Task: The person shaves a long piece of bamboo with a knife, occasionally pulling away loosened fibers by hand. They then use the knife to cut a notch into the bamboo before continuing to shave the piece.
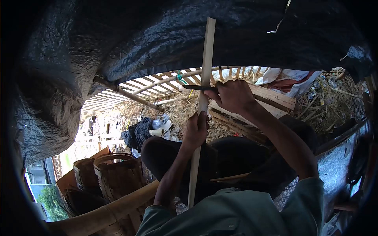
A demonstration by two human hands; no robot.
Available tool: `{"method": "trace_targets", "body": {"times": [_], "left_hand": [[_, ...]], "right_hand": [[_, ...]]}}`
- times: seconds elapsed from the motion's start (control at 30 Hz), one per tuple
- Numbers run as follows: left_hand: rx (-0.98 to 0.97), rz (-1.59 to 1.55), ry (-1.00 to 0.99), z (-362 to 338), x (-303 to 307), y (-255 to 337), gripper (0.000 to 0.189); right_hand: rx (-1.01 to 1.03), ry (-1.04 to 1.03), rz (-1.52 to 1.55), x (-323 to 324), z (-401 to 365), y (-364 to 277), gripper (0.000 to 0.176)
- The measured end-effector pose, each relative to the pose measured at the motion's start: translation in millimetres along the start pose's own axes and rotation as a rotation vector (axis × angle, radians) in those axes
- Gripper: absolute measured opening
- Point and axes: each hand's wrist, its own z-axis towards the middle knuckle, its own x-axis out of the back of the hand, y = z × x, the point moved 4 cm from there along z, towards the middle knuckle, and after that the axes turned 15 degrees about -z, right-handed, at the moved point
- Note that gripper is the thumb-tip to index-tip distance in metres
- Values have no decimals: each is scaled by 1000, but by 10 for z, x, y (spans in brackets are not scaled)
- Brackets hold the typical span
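A long, pale bamboo strip (pixel 208 47) stands nearly upright in front of me, its lower end passing down by my lap. My left hand (pixel 196 129) is closed around it at about the middle. Above that, my right hand (pixel 233 94) grips a dark-bladed knife (pixel 195 87), whose handle is hidden in the fist. The blade lies across the strip and points left, touching it or very close to it. My right thumb rests by the strip's edge.
Black plastic sheeting (pixel 157 43) hangs overhead. Straw and shavings (pixel 181 108) cover the ground, with split wood pieces (pixel 271 94) at right. Round woven baskets (pixel 118 173) stand at lower left, behind a thick bamboo pole (pixel 106 212). A dark cloth (pixel 138 131) lies near my knee.
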Motion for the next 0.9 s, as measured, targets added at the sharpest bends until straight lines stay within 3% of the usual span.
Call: {"method": "trace_targets", "body": {"times": [0.1, 0.13, 0.17, 0.3, 0.4, 0.5, 0.6, 0.9], "left_hand": [[335, -257, 23, 9, 11, -50, 30], [312, -287, 25, 8, 1, -52, 29], [288, -316, 26, 3, -10, -64, 28], [108, -271, 11, -26, -10, -123, 25], [119, -292, 4, -23, -28, -55, 22], [-139, -159, 14, -3, -23, 12, 13], [-241, -75, 45, -5, -22, 243, 7], [30, 16, -4, 27, 16, 291, 22]], "right_hand": [[88, 2, 38, -20, -97, -121, 54], [121, 0, 59, -14, -130, -166, 53], [135, -149, 55, -42, -180, -187, 53], [172, -134, 80, -15, -295, -269, 54], [172, -188, 77, -44, -322, -283, 58], [191, -241, 120, -38, -317, -290, 58], [209, -226, 131, -48, -324, -319, 58], [173, -175, -45, -125, -300, -375, 62]]}}
